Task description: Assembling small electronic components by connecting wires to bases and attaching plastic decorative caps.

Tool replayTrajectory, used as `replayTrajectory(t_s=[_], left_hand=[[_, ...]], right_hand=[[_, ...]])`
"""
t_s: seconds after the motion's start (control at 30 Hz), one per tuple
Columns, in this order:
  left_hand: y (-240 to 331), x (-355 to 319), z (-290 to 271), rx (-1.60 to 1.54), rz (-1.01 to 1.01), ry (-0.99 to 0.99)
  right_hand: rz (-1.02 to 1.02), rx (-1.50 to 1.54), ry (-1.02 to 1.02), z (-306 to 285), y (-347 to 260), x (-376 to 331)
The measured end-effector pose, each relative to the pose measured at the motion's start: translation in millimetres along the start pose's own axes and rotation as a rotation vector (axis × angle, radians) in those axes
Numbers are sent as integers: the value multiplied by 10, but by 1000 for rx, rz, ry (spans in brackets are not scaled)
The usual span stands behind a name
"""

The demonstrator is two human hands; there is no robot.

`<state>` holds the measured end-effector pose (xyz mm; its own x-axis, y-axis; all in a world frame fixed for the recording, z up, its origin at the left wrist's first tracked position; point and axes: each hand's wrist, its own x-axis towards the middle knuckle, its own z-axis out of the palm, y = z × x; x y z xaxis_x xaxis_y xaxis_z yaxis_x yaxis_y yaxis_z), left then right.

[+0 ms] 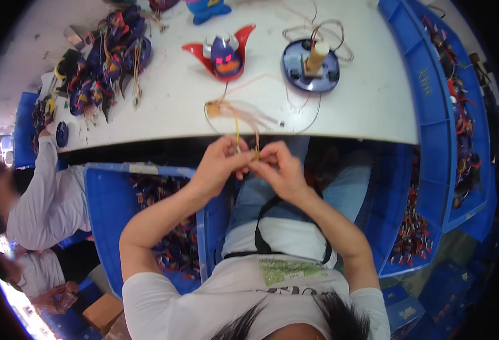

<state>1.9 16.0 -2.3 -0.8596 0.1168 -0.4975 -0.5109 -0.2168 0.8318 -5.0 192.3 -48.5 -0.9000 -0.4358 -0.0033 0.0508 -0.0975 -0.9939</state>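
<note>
At the far left, a co-worker's sleeve [48, 164] reaches up to the white table [368, 102], beside a heap of purple toy parts [105, 56] with trailing wires. Below it, a blue crate [105, 192] full of small coloured pieces stands by the person's left knee. The left hand [218, 164] is nearly closed, its fingertips pinched on a bundle of thin wires [243, 122] just below the table edge. The wires are thin, yellow, orange and pale pink strands that run up from the fingers onto the table, where they meet a small tan board and fan out to the right. The right hand [280, 167] touches the left, its fingers curled and pinching the same strands. Above, on the table, stand a purple toy head with red wings [224, 54] and a round blue base with a cream post [311, 65]. Long blue bins [430, 113] of parts line the right side.
</note>
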Motion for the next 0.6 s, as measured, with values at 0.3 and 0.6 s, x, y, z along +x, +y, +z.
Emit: replayTrajectory(t_s=[0.3, 0.6], left_hand=[[-17, -6, 159, -121, 94, 68], [-51, 13, 155, -158, 107, 55]], right_hand=[[-471, -507, 146, -7, -115, -16], [-449, -513, 208, 32, -146, -4]])
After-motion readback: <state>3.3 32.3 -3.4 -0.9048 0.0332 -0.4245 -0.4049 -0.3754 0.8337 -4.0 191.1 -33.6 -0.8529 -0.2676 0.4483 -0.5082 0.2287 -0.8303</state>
